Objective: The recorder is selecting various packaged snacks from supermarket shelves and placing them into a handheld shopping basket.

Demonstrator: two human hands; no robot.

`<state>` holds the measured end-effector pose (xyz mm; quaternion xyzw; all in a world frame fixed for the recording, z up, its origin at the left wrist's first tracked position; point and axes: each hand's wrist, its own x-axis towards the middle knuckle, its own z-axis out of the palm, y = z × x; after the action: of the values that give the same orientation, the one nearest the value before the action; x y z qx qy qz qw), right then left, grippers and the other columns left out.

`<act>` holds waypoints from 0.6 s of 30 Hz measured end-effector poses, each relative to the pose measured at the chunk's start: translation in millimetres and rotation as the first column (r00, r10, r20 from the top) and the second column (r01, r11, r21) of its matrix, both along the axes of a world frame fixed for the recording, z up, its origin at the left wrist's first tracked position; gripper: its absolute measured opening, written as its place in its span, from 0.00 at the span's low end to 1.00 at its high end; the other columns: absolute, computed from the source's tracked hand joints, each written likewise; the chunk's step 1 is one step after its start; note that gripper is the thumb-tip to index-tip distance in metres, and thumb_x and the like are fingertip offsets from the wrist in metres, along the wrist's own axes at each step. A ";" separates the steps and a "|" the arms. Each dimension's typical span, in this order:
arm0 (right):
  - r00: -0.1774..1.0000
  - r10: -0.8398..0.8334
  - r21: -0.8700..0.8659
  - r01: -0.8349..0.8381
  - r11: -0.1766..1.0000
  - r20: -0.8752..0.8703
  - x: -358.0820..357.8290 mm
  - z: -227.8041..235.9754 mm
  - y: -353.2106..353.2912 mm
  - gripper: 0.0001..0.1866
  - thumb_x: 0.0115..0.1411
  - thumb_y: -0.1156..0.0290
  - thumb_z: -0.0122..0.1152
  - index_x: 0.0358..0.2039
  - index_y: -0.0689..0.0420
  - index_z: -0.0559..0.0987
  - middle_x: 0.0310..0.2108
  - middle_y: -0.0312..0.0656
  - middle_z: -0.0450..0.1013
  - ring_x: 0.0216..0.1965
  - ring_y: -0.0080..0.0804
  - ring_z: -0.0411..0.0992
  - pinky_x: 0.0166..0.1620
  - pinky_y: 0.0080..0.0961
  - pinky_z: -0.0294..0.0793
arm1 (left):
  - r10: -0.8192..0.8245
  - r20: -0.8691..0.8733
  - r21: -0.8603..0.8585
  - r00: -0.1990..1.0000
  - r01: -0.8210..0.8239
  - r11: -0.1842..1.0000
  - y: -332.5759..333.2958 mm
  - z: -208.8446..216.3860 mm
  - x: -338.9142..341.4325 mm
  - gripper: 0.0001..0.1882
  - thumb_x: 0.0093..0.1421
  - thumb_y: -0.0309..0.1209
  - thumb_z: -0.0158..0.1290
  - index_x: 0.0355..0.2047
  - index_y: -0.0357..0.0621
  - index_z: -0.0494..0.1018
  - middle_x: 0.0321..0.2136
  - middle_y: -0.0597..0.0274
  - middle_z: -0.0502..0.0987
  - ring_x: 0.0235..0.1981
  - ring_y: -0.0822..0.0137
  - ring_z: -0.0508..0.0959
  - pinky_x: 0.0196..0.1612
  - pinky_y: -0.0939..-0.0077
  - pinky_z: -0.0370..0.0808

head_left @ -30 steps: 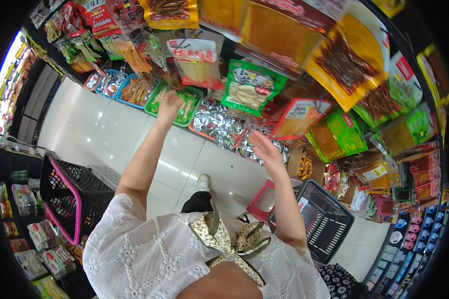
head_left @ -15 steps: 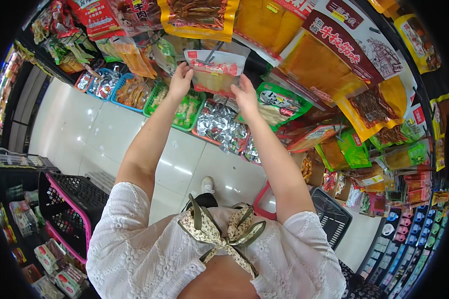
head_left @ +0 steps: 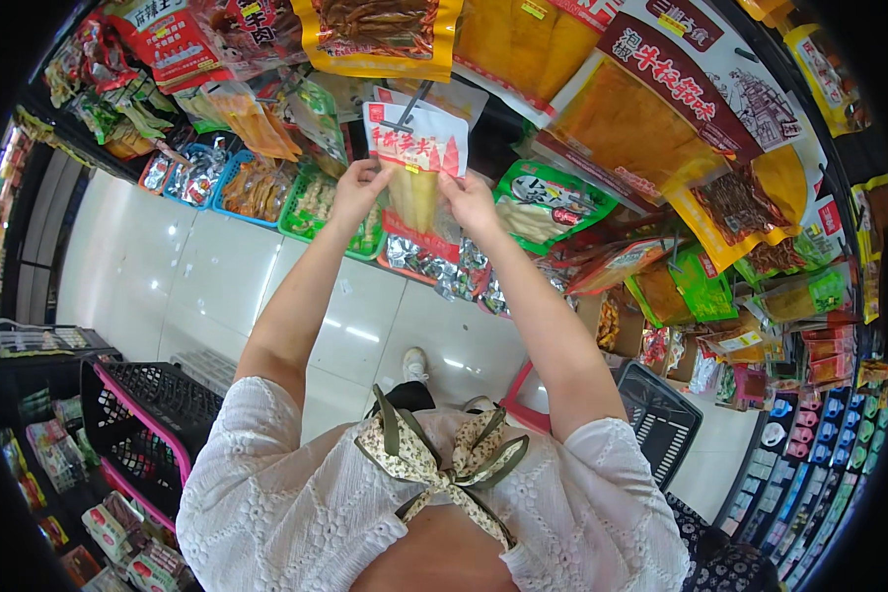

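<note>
To the lower left of the dark display hook (head_left: 405, 113), which serves here as landmark, there is the green basket (head_left: 318, 243), and nearer to the hook the left hand (head_left: 357, 194) pinches the left edge of a white-and-red clear-window pouch (head_left: 416, 187) with yellowish strips inside. This pouch is directly below the hook, whose bar crosses its top part. Its long axis runs downward from the hook, with the lower end slightly to the right; the printed front faces the wearer. I judge it light, soft and bendable, with rather slippery film; the strips could be crushed by hard squeezing, so the side edges are the good place to hold. Below and right of the hook, the right hand (head_left: 472, 202) grasps the opposite edge, thumb on the front. Farther right of the hook hangs a green pouch (head_left: 538, 222) with whitish pieces.
</note>
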<state>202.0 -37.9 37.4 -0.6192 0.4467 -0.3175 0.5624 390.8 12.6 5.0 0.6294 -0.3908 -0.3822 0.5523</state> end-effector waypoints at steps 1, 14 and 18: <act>1.000 -0.001 0.004 0.001 1.000 0.000 -3.4 6.7 5.4 0.16 0.56 0.61 0.51 0.35 0.61 0.74 0.28 0.36 0.73 0.26 0.21 0.68 0.32 0.20 0.66 | -0.001 0.000 0.004 1.000 0.001 1.000 6.4 5.7 -0.6 0.20 0.53 0.35 0.54 0.42 0.36 0.66 0.31 0.63 0.71 0.33 0.74 0.70 0.38 0.82 0.67; 0.840 -0.134 0.386 -0.095 0.918 0.526 -105.7 50.6 94.1 0.09 0.56 0.66 0.53 0.34 0.57 0.75 0.33 0.31 0.72 0.34 0.14 0.66 0.41 0.15 0.59 | -0.330 -0.378 0.023 0.865 0.365 0.931 106.6 66.9 -84.4 0.13 0.54 0.34 0.51 0.35 0.38 0.72 0.24 0.71 0.73 0.18 0.83 0.65 0.19 0.87 0.58; 0.803 -0.259 0.415 0.017 0.910 0.536 -165.9 45.7 122.6 0.08 0.55 0.67 0.54 0.32 0.57 0.76 0.32 0.31 0.72 0.33 0.15 0.66 0.40 0.15 0.60 | -0.415 -0.360 0.016 0.836 0.450 0.893 119.8 78.1 -144.7 0.13 0.55 0.31 0.50 0.38 0.35 0.71 0.30 0.66 0.75 0.26 0.81 0.71 0.27 0.86 0.66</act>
<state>36.1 84.7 83.1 -0.3330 0.3527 -0.4362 0.7579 246.1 132.3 83.1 0.4742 -0.3996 -0.6211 0.4794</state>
